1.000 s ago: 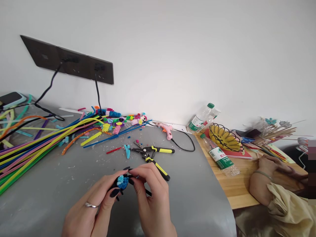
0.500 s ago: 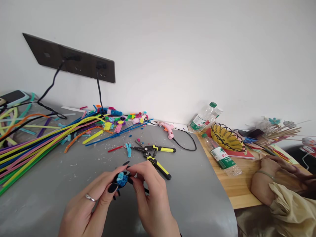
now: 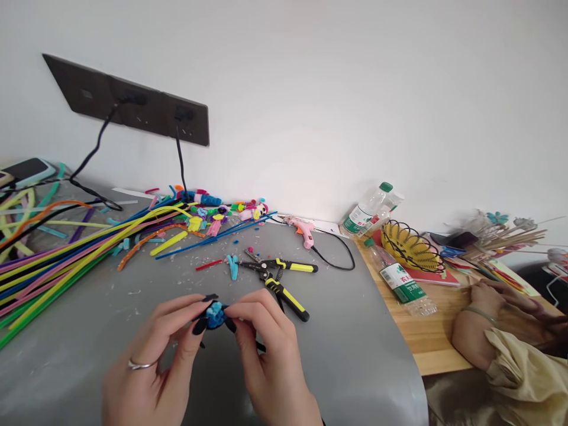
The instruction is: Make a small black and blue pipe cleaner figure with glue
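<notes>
Between my two hands is a small fuzzy blue pipe-cleaner piece (image 3: 216, 315), light blue on top and darker blue below. My left hand (image 3: 153, 361), with a ring and black nails, pinches its left side. My right hand (image 3: 268, 349) grips its right edge between thumb and forefinger. Black strands show beside and behind my right hand; whether they join the blue piece is hidden. Just beyond lie yellow-and-black wire-stripper pliers (image 3: 279, 281), jaws pointing left. A folded light-blue pipe-cleaner bit (image 3: 232, 267) touches their tip, and a short red piece (image 3: 208, 265) lies to its left.
Long colourful pipe cleaners (image 3: 89, 260) spread over the left of the grey table (image 3: 355, 355). A pink glue gun (image 3: 305, 232) with a black cord lies near the wall. At right are plastic bottles (image 3: 406, 284), a yellow basket (image 3: 408, 248) and another person's arms (image 3: 479, 319).
The blue piece has turned slightly and moved a little left between my fingers. My left hand's fingers have shifted and opened out somewhat around it. The things on the table stay put.
</notes>
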### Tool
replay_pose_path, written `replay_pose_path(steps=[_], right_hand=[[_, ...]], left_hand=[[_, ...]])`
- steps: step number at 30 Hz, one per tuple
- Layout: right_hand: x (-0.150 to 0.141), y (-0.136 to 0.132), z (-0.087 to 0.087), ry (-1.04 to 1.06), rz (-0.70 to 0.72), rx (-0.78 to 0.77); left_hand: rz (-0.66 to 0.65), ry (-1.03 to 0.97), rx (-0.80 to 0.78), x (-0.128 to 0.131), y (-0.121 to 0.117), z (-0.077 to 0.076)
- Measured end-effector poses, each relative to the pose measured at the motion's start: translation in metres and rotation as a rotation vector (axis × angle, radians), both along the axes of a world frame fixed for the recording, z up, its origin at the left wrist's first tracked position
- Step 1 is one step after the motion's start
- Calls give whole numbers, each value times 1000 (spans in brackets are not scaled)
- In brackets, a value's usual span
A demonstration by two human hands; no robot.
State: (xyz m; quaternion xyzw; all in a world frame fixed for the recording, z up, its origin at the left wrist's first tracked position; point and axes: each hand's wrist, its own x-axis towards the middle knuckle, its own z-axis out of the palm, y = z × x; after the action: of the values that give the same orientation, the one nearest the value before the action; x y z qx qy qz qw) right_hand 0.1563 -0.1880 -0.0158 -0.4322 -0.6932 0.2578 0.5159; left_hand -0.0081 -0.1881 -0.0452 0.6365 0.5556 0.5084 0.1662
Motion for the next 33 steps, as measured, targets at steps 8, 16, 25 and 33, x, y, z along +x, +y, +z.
replay_pose_path(steps=[8, 16, 25, 33], right_hand=[[2, -2, -1, -37, -38, 15], [2, -6, 7, -110, -31, 64], [8, -8, 12, -80, 17, 76], [14, -8, 16, -139, 123, -18]], left_hand=[[-111, 139, 132, -4, 12, 3], [-201, -91, 21, 0, 15, 13], [-287, -350, -227, 4, 11, 15], [-342, -409, -263, 1, 11, 23]])
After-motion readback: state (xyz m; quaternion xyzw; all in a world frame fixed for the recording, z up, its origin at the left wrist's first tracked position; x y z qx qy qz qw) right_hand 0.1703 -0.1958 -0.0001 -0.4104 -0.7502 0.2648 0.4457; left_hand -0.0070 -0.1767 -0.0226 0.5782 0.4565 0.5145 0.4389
